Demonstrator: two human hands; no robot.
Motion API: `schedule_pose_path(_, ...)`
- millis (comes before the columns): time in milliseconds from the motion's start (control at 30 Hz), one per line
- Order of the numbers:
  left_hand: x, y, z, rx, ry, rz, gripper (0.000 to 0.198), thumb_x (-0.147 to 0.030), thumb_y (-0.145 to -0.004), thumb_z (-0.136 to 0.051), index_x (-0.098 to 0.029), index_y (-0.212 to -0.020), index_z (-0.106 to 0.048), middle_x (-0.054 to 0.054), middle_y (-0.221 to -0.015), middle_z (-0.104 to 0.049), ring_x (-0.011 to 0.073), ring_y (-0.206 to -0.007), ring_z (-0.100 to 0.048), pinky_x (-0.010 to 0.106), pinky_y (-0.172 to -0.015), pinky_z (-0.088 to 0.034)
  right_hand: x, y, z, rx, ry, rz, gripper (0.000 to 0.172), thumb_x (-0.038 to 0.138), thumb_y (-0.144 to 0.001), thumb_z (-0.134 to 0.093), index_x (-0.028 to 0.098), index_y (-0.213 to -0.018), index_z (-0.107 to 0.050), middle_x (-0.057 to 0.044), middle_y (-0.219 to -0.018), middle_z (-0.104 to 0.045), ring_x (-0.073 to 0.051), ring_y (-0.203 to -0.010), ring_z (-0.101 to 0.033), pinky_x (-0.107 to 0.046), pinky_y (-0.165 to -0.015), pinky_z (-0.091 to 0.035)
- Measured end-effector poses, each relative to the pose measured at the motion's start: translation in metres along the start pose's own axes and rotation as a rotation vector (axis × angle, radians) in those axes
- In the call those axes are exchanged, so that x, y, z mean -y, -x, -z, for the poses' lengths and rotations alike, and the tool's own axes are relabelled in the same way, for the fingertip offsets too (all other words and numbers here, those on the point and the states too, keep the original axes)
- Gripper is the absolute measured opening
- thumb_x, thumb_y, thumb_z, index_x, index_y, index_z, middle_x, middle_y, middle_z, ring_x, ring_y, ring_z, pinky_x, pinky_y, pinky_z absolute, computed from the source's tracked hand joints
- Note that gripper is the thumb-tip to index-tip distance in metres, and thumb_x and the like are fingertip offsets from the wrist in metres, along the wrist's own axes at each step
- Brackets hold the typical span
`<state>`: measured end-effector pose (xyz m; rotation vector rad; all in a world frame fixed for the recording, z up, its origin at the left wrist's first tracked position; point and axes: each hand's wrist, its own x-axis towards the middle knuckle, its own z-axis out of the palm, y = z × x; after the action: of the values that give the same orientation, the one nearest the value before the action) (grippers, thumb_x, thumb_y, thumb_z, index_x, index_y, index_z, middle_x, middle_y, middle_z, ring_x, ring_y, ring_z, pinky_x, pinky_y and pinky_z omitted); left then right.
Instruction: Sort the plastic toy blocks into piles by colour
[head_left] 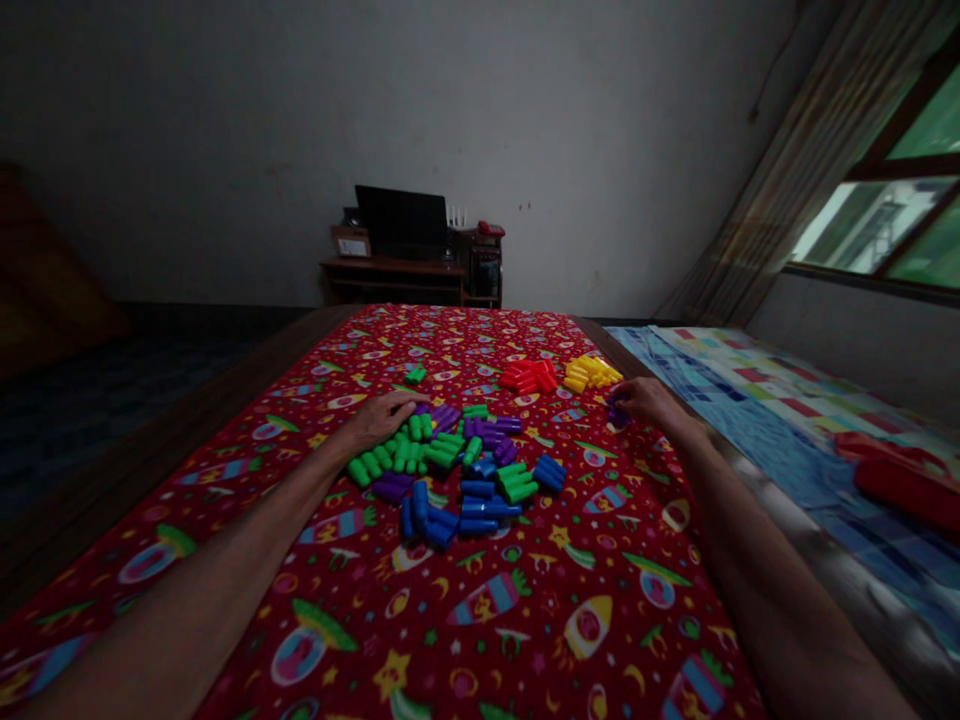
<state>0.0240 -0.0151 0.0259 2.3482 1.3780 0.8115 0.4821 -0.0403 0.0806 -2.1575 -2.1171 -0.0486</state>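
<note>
A heap of green, purple and blue plastic blocks (457,470) lies in the middle of a red patterned cloth (525,620). My left hand (382,415) rests palm down at the heap's far left edge, fingers stretched toward the purple blocks. My right hand (645,400) is closed on a purple block (618,415) near the cloth's right edge. Beyond it sit a sorted pile of red blocks (529,376) and a pile of yellow blocks (591,372). A single green block (415,375) lies apart at the far left.
A blue patchwork mat (750,400) lies to the right with a red object (900,480) on it. A wooden desk (409,275) with a dark monitor stands against the far wall. A curtained window (885,210) is at the right.
</note>
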Motion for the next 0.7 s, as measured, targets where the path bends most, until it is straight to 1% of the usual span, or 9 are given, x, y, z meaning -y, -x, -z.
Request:
schedule_pose_path(67,0.000,0.000,0.000,0.006,-0.002,0.003,0.061,-0.063,-0.081,-0.036,-0.019,-0.102,-0.073,0.010,-0.115,-0.070,0.0264,-0.106,-0.063,0.037,-0.097,-0.048,-0.002,0.000,-0.003,0.012,0.006,0.006,0.028,0.021,-0.083,-0.056,0.017,-0.105,-0.074,-0.010,-0.100,-0.073,-0.020,-0.090,-0.066,-0.023,-0.072,-0.044)
schedule_pose_path(100,0.000,0.000,0.000,0.010,-0.003,0.003,0.061,-0.063,-0.081,-0.036,-0.019,-0.102,-0.073,0.010,-0.116,-0.070,0.0261,-0.106,-0.063,0.037,-0.098,-0.047,0.001,0.000,-0.002,-0.011,0.015,0.007,0.029,0.022,-0.085,-0.054,0.016,-0.106,-0.073,-0.012,-0.102,-0.072,-0.020,-0.091,-0.065,-0.024,-0.073,-0.044)
schedule_pose_path(200,-0.001,0.000,0.001,0.012,0.001,0.002,0.061,-0.062,-0.080,-0.036,-0.019,-0.103,-0.073,0.010,-0.116,-0.070,0.0261,-0.107,-0.063,0.037,-0.098,-0.047,0.022,0.006,0.006,-0.121,0.020,0.065,0.032,0.020,-0.086,-0.050,0.013,-0.109,-0.071,-0.015,-0.102,-0.071,-0.022,-0.089,-0.064,-0.027,-0.075,-0.044)
schedule_pose_path(267,-0.002,0.000,0.001,0.008,0.008,-0.002,0.061,-0.062,-0.080,-0.036,-0.018,-0.103,-0.073,0.010,-0.115,-0.070,0.0265,-0.106,-0.063,0.038,-0.098,-0.047,0.048,0.013,0.009,-0.140,-0.048,0.202,0.032,0.015,-0.084,-0.049,0.011,-0.107,-0.071,-0.013,-0.094,-0.072,-0.020,-0.083,-0.064,-0.027,-0.073,-0.044)
schedule_pose_path(333,-0.003,0.000,0.001,0.004,0.012,-0.003,0.061,-0.062,-0.080,-0.036,-0.019,-0.102,-0.073,0.010,-0.114,-0.070,0.0266,-0.105,-0.063,0.039,-0.098,-0.047,0.079,0.021,0.004,-0.103,-0.180,0.400,0.033,0.012,-0.083,-0.048,0.011,-0.108,-0.070,-0.010,-0.088,-0.071,-0.018,-0.078,-0.062,-0.026,-0.071,-0.044)
schedule_pose_path(433,-0.004,0.001,0.001,-0.003,0.011,0.001,0.061,-0.064,-0.080,-0.036,-0.020,-0.102,-0.073,0.009,-0.114,-0.071,0.0260,-0.107,-0.063,0.038,-0.099,-0.047,0.122,0.030,-0.016,-0.018,-0.352,0.688,0.038,0.009,-0.081,-0.051,0.015,-0.116,-0.066,-0.008,-0.098,-0.071,-0.017,-0.084,-0.062,-0.025,-0.075,-0.044)
schedule_pose_path(500,-0.004,0.001,0.001,-0.007,0.010,0.004,0.063,-0.066,-0.080,-0.036,-0.019,-0.102,-0.073,0.010,-0.114,-0.071,0.0258,-0.107,-0.063,0.036,-0.099,-0.047,0.138,0.034,-0.031,0.017,-0.360,0.788,0.038,0.009,-0.081,-0.052,0.015,-0.116,-0.065,-0.010,-0.102,-0.070,-0.017,-0.087,-0.061,-0.025,-0.076,-0.044)
schedule_pose_path(600,-0.004,0.000,0.000,0.002,0.008,0.005,0.065,-0.067,-0.079,-0.036,-0.018,-0.102,-0.072,0.011,-0.113,-0.071,0.0263,-0.108,-0.063,0.036,-0.099,-0.047,0.140,0.032,-0.039,0.028,-0.313,0.770,0.033,0.010,-0.081,-0.054,0.016,-0.111,-0.067,-0.009,-0.097,-0.070,-0.016,-0.083,-0.061,-0.024,-0.073,-0.042)
schedule_pose_path(700,-0.003,0.001,0.000,0.011,0.003,-0.002,0.063,-0.063,-0.080,-0.035,-0.017,-0.104,-0.072,0.012,-0.116,-0.070,0.0273,-0.109,-0.062,0.039,-0.101,-0.046,0.121,0.027,-0.026,-0.024,-0.261,0.664,0.029,0.010,-0.080,-0.055,0.017,-0.105,-0.069,-0.008,-0.096,-0.070,-0.017,-0.086,-0.061,-0.024,-0.074,-0.042)
